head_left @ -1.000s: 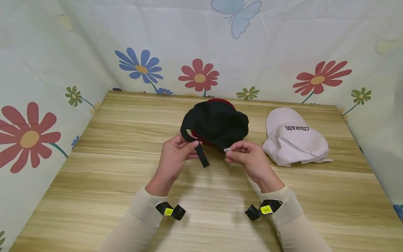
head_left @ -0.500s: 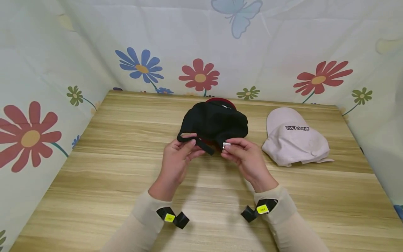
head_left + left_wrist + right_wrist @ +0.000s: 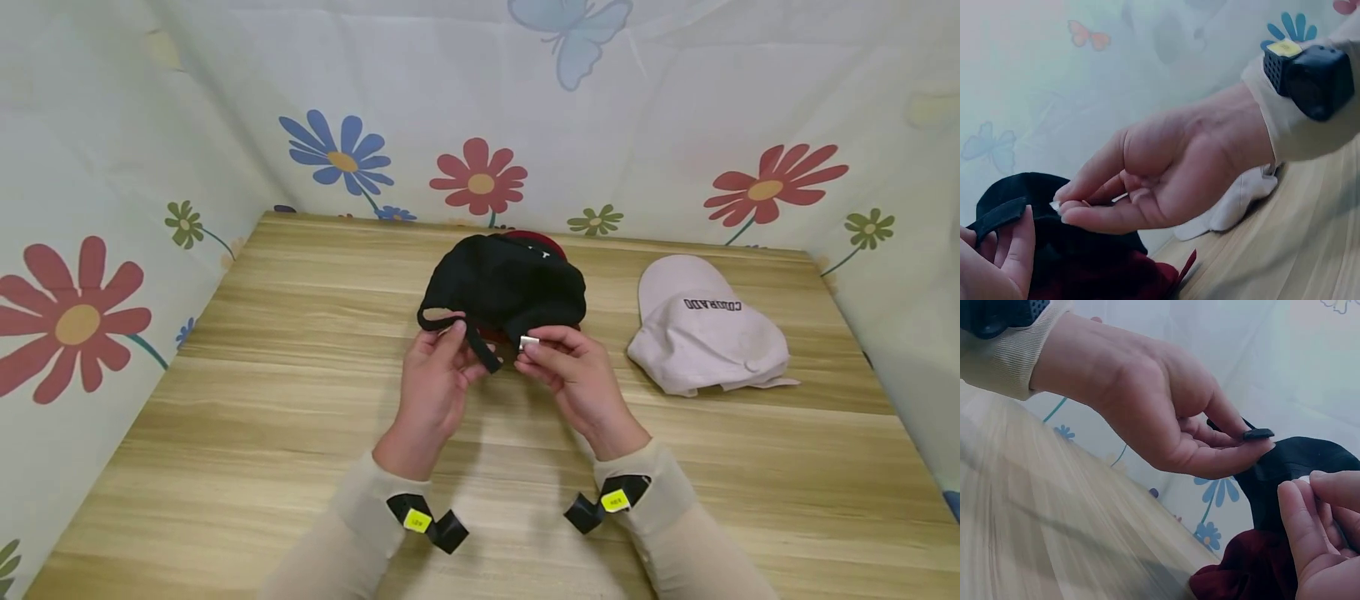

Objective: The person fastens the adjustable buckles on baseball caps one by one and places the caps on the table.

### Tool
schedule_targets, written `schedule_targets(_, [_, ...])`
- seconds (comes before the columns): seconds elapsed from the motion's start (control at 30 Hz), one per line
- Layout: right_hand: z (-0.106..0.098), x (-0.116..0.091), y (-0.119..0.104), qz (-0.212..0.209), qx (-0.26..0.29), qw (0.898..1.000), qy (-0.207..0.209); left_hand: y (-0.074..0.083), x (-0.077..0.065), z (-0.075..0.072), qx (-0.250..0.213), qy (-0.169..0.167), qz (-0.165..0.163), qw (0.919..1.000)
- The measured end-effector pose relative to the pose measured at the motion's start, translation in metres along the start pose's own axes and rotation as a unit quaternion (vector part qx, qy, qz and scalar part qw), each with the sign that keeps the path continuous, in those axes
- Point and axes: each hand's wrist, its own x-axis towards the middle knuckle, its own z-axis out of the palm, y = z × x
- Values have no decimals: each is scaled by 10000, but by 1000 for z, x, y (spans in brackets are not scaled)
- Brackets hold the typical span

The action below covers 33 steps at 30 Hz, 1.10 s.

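Note:
A black cap (image 3: 502, 279) rests back side toward me, on top of a dark red cap (image 3: 1247, 569). My left hand (image 3: 433, 392) pinches the cap's black strap (image 3: 482, 350) between thumb and fingers, and its loose end juts past the fingertips toward the right. With thumb and forefinger, my right hand (image 3: 581, 379) pinches a small silvery buckle (image 3: 529, 342) at the other side of the cap's back opening. A short gap separates strap end and buckle. In the left wrist view the strap (image 3: 1000, 219) lies over the left fingers.
To the right on the wooden table (image 3: 247, 367) lies a pale pink cap (image 3: 701, 333) with dark COLORADO lettering. A flower-printed cloth (image 3: 630, 100) hangs around the back and sides of the table.
Both hands have come closer together, the right one shifting left and the left one slightly right. The strap end swung up toward the buckle, then tipped down again. White marking now shows on the black cap.

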Motion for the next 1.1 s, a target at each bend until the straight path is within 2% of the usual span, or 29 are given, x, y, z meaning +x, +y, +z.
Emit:
schedule_targets(0.4, [2,0,2,16,121,9999,29,0,-2,5,-219,243,-262,9991])
schedule_targets(0.63, [2,-1,1,28,112,9999,30,6,-9,7,-214,26,-358,9991])
schedule_targets(0.9, [0,0,-1,-42,117,9999,34,14,-24,2,389,-322,-205,9985])
schedule_targets(1.1, [-2,0,-3,-116,107,9998,74,15,-25,-5,380,-173,162,9990])
